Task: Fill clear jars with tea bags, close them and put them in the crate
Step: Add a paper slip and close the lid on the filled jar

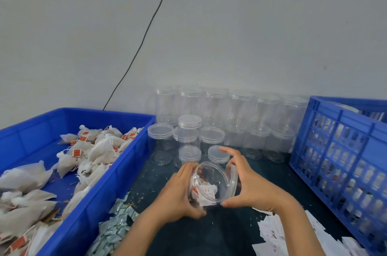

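Note:
My left hand (pixel 178 190) grips a clear jar (pixel 209 184) tilted on its side, its mouth facing right. White tea bags and a paper slip with red print lie inside it. My right hand (pixel 245 180) holds a clear lid (pixel 232 180) at the jar's mouth, fingers curled round the lid's rim. A blue bin (pixel 117 167) on the left holds many white tea bags (pixel 100 151) with orange tags. On the right stands a blue lattice crate (pixel 339 151) with filled jars inside.
Several empty clear jars (pixel 189 128) with lids stand stacked against the grey wall behind my hands. Small green-white sachets (pixel 117 224) lie by the bin. White paper slips (pixel 278 232) are scattered at the lower right. A black cable (pixel 146 31) runs down the wall.

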